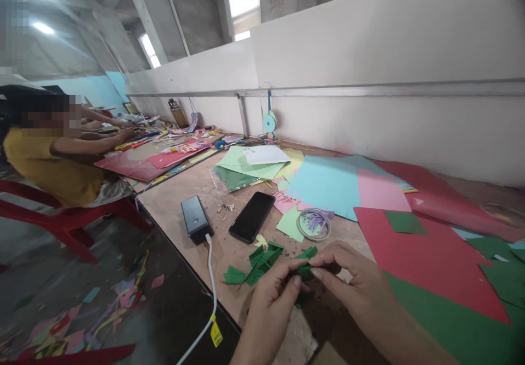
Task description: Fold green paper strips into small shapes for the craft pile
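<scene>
Between the fingertips of both hands is a small piece of green paper (304, 270), which looks folded. My left hand (274, 295) pinches it from the left, thumb and fingers pressed together. From the other side my right hand (348, 275) grips the same piece between thumb and forefinger. Several folded green paper pieces (262, 261) lie in a loose pile just beyond my left hand. A ring-shaped roll (313, 224) rests on the table past my right hand, with purple paper strips (318, 222) in and around it.
A black phone (252, 217) and a power bank (194, 217) with a white cable (211, 283) lie on the left. Blue paper (324, 184), red paper (422, 255) and green sheets cover the right. A person in a yellow top (36, 160) sits at the far left. Scraps litter the floor.
</scene>
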Tool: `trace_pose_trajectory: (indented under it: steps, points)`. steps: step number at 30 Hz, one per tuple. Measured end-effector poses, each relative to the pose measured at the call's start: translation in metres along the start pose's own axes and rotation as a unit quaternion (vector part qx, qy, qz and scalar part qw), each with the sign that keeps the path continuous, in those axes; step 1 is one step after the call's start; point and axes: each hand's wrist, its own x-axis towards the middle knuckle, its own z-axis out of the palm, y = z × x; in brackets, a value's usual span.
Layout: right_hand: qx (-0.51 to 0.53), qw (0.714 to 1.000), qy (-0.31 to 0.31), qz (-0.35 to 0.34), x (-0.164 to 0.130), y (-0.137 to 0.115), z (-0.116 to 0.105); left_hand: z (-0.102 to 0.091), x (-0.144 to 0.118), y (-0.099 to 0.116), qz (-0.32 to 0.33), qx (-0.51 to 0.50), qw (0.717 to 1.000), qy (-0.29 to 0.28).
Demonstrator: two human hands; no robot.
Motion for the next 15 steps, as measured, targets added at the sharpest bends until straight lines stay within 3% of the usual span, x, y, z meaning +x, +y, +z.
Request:
trace_pose_trajectory:
  steps: [15]
  points:
    - [-0.005, 0.999, 0.002, 0.04, 0.0, -0.0044, -0.0015, -0.002, 0.0024, -0.0035, -0.009, 0.016, 0.998, 0.058]
